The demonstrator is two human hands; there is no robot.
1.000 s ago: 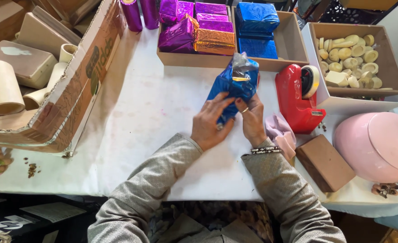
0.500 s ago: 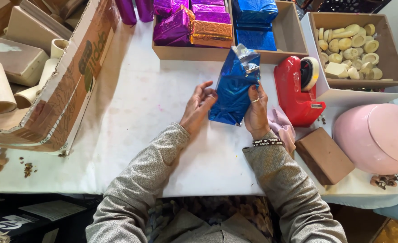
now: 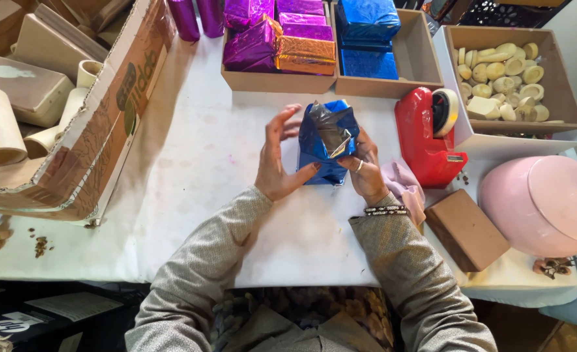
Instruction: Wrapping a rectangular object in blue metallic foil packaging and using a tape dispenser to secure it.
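blue foil-wrapped block [image 3: 326, 145] standing upright mid-bench, on the white bench [image 3: 190, 195] cover, pinned between both hands so the loose top flap stays reachable. right hand [image 3: 366, 171] closed around the block's right side, fingers [image 3: 348, 160] pinching the silver inner face of the foil, thumb side pressing the fold down; bracelet at the wrist. left hand [image 3: 276, 156] open, fingers spread and only lightly cupping the left edge, palm bracing the lower corner, apparently to stop the block tipping while the other side gets folded. top foil still open and crumpled, silver lining showing, not yet flattened.

red tape dispenser [image 3: 426, 135] just right of the hands, roll facing in, within easy reach of the right hand. pink cloth [image 3: 402, 189] tucked under the right wrist. brown block [image 3: 465, 229] lying flat near right, unwrapped. pink round lidded box [image 3: 549, 203] at right edge. far side: tray of finished purple and gold wrapped blocks [image 3: 278, 39], next tray with blue wrapped blocks [image 3: 366, 32], sorted by colour. far right box of pale small pieces [image 3: 506, 65]. left: big cardboard box [image 3: 73, 130] holding cream rolls and blocks [image 3: 14, 104]. crumbs on near left of bench.
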